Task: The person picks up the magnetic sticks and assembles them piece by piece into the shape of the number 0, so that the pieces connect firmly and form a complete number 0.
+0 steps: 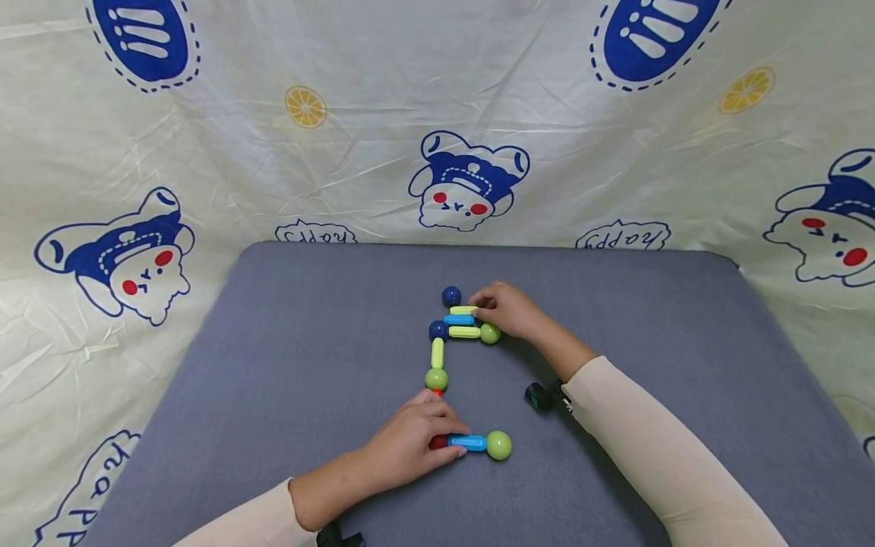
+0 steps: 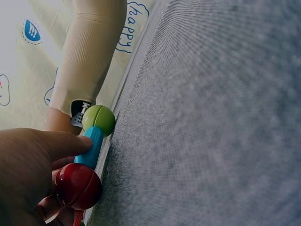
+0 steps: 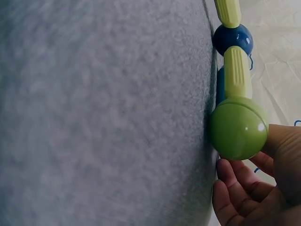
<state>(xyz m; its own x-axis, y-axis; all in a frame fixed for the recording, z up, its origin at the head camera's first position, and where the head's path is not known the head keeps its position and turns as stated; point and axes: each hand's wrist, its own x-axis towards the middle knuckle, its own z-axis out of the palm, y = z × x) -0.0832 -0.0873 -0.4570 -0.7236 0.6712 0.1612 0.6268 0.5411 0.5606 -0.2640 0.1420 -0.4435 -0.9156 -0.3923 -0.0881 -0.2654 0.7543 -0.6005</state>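
Observation:
My left hand (image 1: 410, 437) grips a blue rod (image 1: 468, 443) beside a dark red ball (image 2: 79, 186); its thumb lies on the rod in the left wrist view. A green ball (image 1: 499, 446) caps the rod's right end. Farther back, my right hand (image 1: 511, 309) has its fingertips on the right end of a loose-looking yellow-green rod (image 1: 462, 310), by a dark blue ball (image 1: 451, 296). Another blue rod (image 1: 459, 320) lies just in front of it. In the right wrist view, a green ball (image 3: 239, 128) hides the right fingertips' contact.
A second dark blue ball (image 1: 438, 330) joins a yellow-green rod (image 1: 465, 332) to its right and another yellow-green rod (image 1: 437, 353) toward me. That one meets a green ball (image 1: 436, 379), with a red piece (image 1: 437, 393) below. Everything lies on a grey cloth-covered table (image 1: 307, 342).

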